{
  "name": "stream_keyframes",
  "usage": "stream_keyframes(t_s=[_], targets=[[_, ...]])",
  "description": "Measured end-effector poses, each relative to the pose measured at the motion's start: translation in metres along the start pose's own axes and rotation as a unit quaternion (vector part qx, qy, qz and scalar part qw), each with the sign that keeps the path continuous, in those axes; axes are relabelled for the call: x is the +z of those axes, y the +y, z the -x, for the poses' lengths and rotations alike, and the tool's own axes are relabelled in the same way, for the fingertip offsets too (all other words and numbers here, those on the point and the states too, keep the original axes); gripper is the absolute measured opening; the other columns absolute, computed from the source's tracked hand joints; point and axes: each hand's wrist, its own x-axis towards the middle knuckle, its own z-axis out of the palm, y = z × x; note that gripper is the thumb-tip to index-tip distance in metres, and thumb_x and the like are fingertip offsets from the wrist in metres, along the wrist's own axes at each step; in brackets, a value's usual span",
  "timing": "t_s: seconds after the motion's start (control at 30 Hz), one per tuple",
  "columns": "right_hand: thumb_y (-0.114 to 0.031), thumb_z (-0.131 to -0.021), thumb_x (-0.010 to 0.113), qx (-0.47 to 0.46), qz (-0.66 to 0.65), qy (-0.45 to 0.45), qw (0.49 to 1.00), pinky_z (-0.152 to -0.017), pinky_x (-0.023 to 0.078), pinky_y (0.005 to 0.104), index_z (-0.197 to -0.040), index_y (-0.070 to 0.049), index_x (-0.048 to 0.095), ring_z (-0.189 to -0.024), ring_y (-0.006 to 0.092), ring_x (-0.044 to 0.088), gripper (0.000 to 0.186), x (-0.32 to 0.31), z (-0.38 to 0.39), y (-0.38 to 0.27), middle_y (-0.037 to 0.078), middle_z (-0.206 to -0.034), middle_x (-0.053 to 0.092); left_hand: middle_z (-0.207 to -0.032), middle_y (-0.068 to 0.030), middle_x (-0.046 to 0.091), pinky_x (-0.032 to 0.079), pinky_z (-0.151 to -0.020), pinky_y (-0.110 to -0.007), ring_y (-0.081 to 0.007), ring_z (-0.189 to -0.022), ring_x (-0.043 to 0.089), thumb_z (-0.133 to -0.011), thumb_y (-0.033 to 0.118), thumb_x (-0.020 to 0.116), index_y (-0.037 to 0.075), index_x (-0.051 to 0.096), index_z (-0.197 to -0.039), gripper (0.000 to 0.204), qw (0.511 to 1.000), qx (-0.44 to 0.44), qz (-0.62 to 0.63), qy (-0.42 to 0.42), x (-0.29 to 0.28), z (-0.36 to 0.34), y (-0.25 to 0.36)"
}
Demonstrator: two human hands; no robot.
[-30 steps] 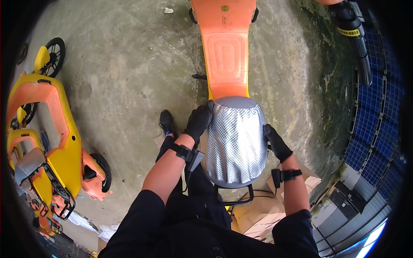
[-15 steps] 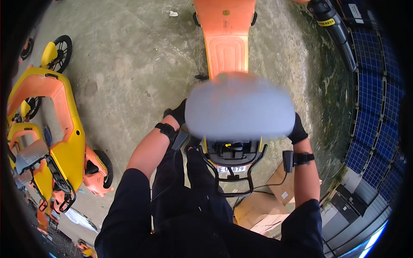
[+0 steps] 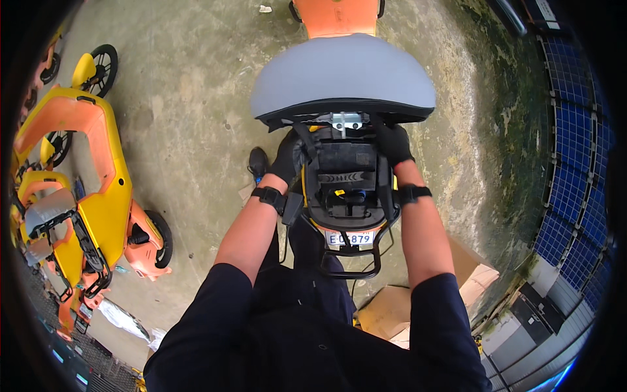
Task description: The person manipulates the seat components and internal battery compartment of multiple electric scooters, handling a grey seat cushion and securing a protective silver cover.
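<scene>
The grey seat [image 3: 343, 72] of an orange and yellow scooter [image 3: 336, 16] is tipped up, showing a metal hinge bracket [image 3: 346, 121] and an open black compartment [image 3: 339, 176] with straps beside it. My left hand [image 3: 287, 153], in a black glove, is closed at the seat's lower edge, left of the compartment. My right hand [image 3: 392, 144], also gloved, is closed under that edge on the right. What the fingers of each grip is hidden in dark parts. A number plate [image 3: 349, 238] and a black rear rail [image 3: 353, 268] are below the compartment.
Other yellow and orange scooters [image 3: 101, 189] stand along the left. Cardboard [image 3: 385, 313] lies behind my right forearm. Blue gridded panels [image 3: 568, 189] line the right, and a dark tube [image 3: 509, 16] is at the upper right. My shoe [image 3: 257, 160] is on the concrete floor.
The seat, earlier down with a silver top showing, has been raised and tipped forward, exposing the compartment. My hands have moved from its sides to beneath its lower edge, closer together.
</scene>
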Motion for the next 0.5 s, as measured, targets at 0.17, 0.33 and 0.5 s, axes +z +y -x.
stream_keyframes(t_s=[0.17,0.33,0.5], targets=[[-0.052,-0.071,0.054,0.039,0.063,-0.02,0.997,-0.075,0.044,0.0412,-0.085,-0.004,0.066,-0.09,0.0356,0.058,0.051,0.012,-0.03,0.017,0.023,-0.086,0.061,-0.082,-0.0056,0.06,0.048,-0.061,-0.03,-0.0146,-0.074,0.057,-0.088,0.029,0.044,0.008,0.059,-0.094,0.027,0.969,0.028,-0.236,0.064,0.013,-0.025,0.015],[-0.047,-0.07,0.054,-0.195,0.082,-0.036,0.977,-0.074,0.045,0.0426,-0.084,-0.006,0.065,-0.087,0.0366,0.058,0.045,0.019,-0.037,0.032,0.022,-0.083,0.061,-0.075,-0.0051,0.06,0.046,-0.055,-0.029,-0.0148,-0.069,0.058,-0.085,0.024,0.048,0.006,0.061,-0.091,0.023,0.776,0.184,-0.583,0.154,-0.004,-0.038,0.003],[-0.039,-0.072,0.051,-0.173,0.142,0.055,0.973,-0.076,0.046,0.0431,-0.088,-0.005,0.063,-0.087,0.0382,0.057,0.038,0.03,-0.052,0.061,0.022,-0.088,0.06,-0.072,-0.0053,0.058,0.044,-0.046,-0.027,-0.014,-0.057,0.055,-0.086,0.02,0.05,0.008,0.057,-0.092,0.014,0.925,0.105,-0.329,0.162,-0.016,-0.045,0.004]])
